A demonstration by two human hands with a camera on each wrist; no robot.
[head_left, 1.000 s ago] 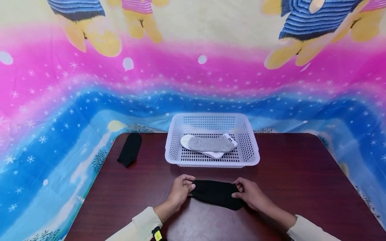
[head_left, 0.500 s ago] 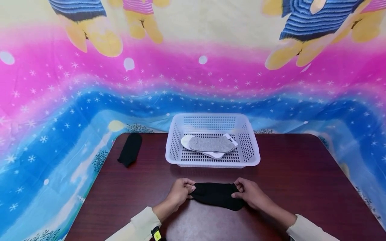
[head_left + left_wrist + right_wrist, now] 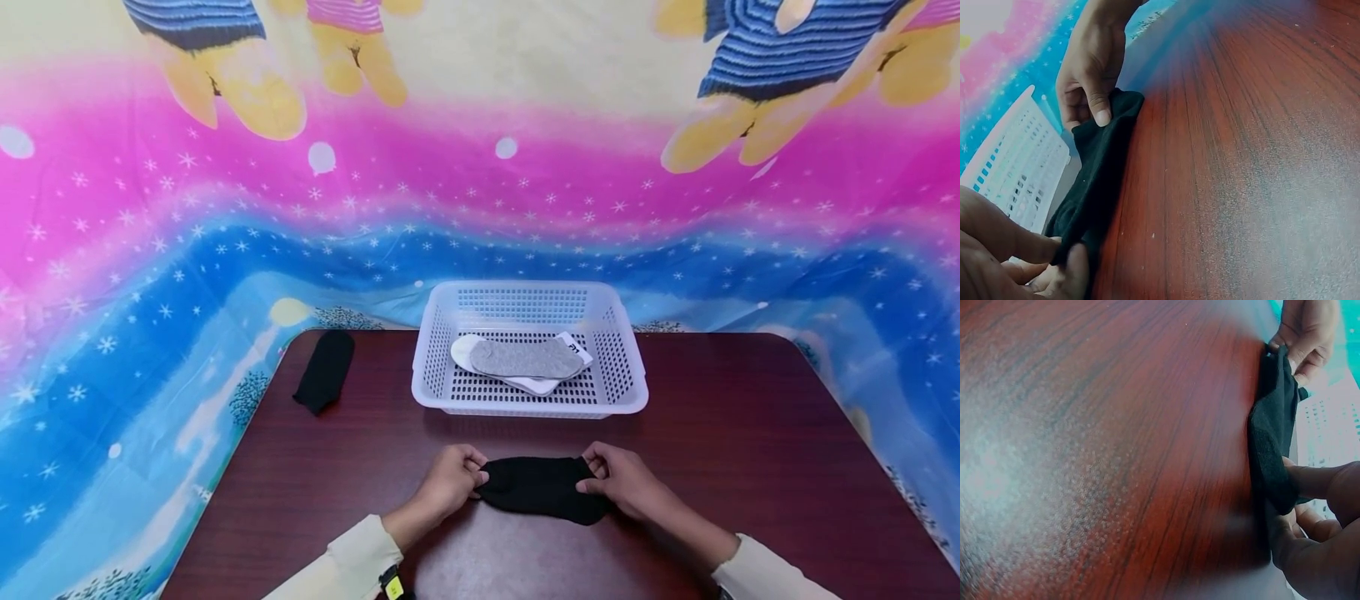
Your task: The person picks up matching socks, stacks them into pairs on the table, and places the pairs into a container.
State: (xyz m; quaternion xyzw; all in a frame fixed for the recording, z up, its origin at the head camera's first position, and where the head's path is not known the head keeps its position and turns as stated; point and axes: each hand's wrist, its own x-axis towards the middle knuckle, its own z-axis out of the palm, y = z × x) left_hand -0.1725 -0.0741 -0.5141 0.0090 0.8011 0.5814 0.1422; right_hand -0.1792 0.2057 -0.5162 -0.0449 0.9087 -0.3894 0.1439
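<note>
A black ankle sock (image 3: 540,487) is stretched sideways between both hands, in front of the basket. My left hand (image 3: 448,482) pinches its left end between thumb and fingers; in the left wrist view the thumb and fingertips meet on the black cloth (image 3: 1094,181). The right hand (image 3: 624,481) pinches the other end, thumb on the near face. In the right wrist view the sock (image 3: 1272,431) hangs as a folded band close over the table, and the right fingers (image 3: 1313,481) grip its nearer end.
A white perforated plastic basket (image 3: 528,408) stands behind the hands, holding a grey sock (image 3: 525,358) on top of white ones (image 3: 465,352). Another black sock (image 3: 324,372) lies at the back left of the dark red wooden table (image 3: 720,433). A patterned cloth (image 3: 480,192) hangs behind.
The left hand and its end of the black sock have shifted slightly down and to the right. The right hand keeps its place, and the basket and the other socks stay put.
</note>
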